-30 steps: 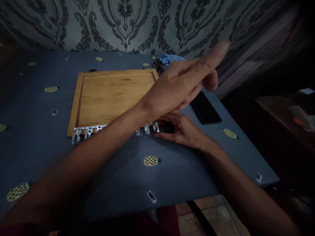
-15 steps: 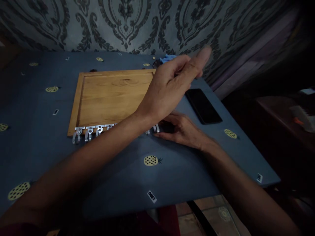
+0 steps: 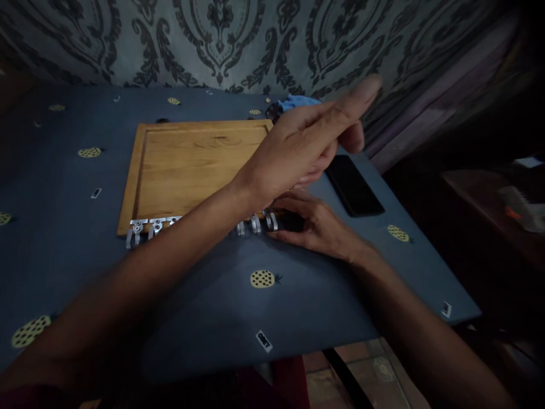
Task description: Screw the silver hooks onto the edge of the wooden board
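A framed wooden board [image 3: 187,165] lies on the table, with a row of silver metal hooks [image 3: 136,230] along its near edge. My right hand [image 3: 319,227] is at the board's near right corner, its thumb and fingers closed about the last hook [image 3: 271,221]. Above that corner, my left hand [image 3: 293,150] reaches across from the left, thumb stretched out and fingers curled. Whatever lies in its palm is hidden from me. My left forearm covers the middle hooks.
A black phone [image 3: 354,184] lies to the right of the board. Behind my left hand sits a blue cloth [image 3: 298,102] beside a dark round object [image 3: 273,110]. The blue pineapple-print tablecloth [image 3: 204,318] ends at a near edge above a tiled floor.
My left hand has turned at the wrist and moved slightly right; its curled fingers now show below the thumb. My right hand has stayed at the corner hook.
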The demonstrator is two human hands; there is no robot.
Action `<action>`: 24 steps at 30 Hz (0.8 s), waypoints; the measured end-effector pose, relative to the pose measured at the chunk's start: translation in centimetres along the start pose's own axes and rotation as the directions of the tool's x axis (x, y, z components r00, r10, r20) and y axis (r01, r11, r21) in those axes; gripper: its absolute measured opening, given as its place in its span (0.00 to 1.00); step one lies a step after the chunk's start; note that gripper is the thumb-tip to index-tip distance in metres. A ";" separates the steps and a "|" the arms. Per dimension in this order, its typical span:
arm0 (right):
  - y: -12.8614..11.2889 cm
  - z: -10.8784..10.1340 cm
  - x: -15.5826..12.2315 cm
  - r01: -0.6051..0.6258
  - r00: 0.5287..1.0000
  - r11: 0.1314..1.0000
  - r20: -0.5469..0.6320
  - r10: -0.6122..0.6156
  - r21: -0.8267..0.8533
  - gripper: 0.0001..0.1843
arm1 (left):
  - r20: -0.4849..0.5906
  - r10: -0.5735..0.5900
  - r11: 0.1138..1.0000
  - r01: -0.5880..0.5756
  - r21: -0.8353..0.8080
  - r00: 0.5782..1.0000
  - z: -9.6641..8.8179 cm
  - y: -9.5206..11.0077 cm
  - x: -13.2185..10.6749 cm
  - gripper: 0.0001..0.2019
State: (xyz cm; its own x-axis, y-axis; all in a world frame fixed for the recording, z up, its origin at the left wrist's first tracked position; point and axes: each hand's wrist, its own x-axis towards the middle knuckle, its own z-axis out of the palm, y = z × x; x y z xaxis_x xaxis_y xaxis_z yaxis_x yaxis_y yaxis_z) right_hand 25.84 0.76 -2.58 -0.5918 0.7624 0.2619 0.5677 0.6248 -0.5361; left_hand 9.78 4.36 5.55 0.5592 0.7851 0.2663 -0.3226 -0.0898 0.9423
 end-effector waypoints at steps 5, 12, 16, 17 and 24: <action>-0.1 0.1 -0.2 -0.016 1.000 1.000 -0.004 0.016 -0.006 0.20 | -0.030 0.025 1.000 -0.024 0.014 0.999 -0.1 -0.2 0.1 0.26; -0.4 -0.1 -0.2 -0.056 0.998 0.998 0.000 0.056 0.010 0.21 | -0.203 0.043 0.991 -0.015 0.134 0.978 0.3 0.0 0.0 0.23; -0.3 -0.1 -0.2 -0.056 0.998 0.998 -0.002 0.056 -0.009 0.19 | -0.337 -0.023 0.995 0.055 0.088 0.941 1.0 0.1 -0.2 0.20; -0.3 -0.1 -0.2 -0.055 0.998 0.998 0.000 0.055 -0.011 0.18 | -0.341 -0.028 0.996 0.057 0.074 0.940 1.1 0.0 -0.3 0.20; -0.2 0.0 -0.1 -0.051 0.999 0.999 0.010 0.051 0.015 0.19 | -0.052 0.043 0.999 -0.043 0.008 0.998 0.4 -0.9 0.1 0.27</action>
State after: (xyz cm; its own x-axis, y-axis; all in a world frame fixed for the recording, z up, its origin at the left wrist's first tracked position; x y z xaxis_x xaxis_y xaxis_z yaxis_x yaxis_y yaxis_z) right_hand 25.82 0.53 -2.49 -0.5678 0.7915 0.2261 0.5882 0.5823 -0.5611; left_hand 10.44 4.27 4.78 0.5040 0.8116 0.2956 -0.3404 -0.1279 0.9315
